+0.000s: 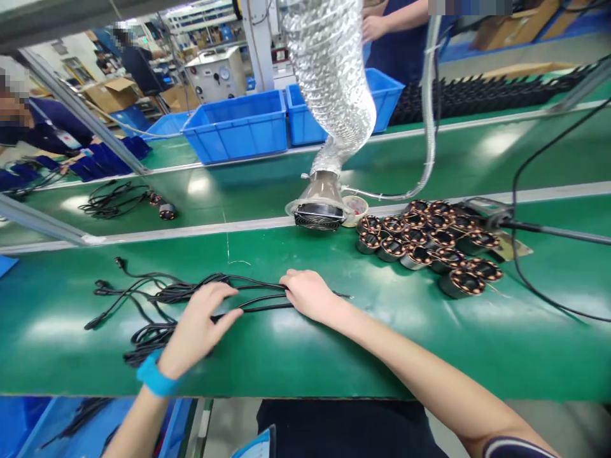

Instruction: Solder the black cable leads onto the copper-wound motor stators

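Black cables (167, 292) in loose bundles lie on the green bench, their plug ends spread to the left. My left hand (205, 318), with a blue band at the wrist, is over the bundles, thumb and fingers apart and nothing gripped between them. Farther right, my right hand (308, 294) has its fingers closed round the straight ends of the cables, and thin tips stick out past it. Motor stators with copper windings (417, 236) are grouped on the bench to the right of my right hand.
A fume hood (321, 200) hangs on a silver duct (334, 83) beyond my hands. Behind it are blue bins (238, 127) and a roll of tape (356, 210). A black wire (518, 248) loops at the right. Other people work across the bench. A blue bin (52, 426) sits below, left.
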Tool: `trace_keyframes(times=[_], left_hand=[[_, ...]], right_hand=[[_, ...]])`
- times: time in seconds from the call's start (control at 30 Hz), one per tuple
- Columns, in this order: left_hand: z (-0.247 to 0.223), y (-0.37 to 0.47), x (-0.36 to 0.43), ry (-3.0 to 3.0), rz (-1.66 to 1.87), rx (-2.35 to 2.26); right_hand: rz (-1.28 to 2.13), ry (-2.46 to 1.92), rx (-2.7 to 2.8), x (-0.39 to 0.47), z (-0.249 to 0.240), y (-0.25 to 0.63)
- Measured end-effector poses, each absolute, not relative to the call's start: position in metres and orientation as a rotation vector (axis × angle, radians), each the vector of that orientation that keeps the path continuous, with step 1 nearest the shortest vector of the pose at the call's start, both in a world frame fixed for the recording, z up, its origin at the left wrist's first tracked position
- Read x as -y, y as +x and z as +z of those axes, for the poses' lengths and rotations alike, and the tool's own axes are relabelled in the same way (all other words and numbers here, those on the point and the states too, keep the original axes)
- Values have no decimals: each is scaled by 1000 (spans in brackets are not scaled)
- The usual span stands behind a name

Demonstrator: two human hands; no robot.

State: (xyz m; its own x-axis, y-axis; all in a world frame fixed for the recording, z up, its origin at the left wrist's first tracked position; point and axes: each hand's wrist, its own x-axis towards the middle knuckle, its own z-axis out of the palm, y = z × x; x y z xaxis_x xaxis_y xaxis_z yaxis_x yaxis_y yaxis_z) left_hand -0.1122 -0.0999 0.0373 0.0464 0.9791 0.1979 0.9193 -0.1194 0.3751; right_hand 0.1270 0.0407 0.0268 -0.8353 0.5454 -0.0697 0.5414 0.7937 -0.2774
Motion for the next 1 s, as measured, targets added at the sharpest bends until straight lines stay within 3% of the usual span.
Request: trace_keyframes(times=[0.13,0.33,0.67,0.9,1.0], left_hand=[[6,-49,97,2097,644,-1889],[-23,-26,99,1930,748,-1803],[21,-60,66,2200,724,-1845],[15,-143,-7,2351,123,-2081],[6,-151,-19,2276,95,-2032]], right_hand=[[424,-889,2959,-34,37,138],[309,-777,2902,-39,38,153],[358,-804,2649,-47,18,198],[430,-966,1984,-64,60,310],[401,-1178,1593,-83,74,375]])
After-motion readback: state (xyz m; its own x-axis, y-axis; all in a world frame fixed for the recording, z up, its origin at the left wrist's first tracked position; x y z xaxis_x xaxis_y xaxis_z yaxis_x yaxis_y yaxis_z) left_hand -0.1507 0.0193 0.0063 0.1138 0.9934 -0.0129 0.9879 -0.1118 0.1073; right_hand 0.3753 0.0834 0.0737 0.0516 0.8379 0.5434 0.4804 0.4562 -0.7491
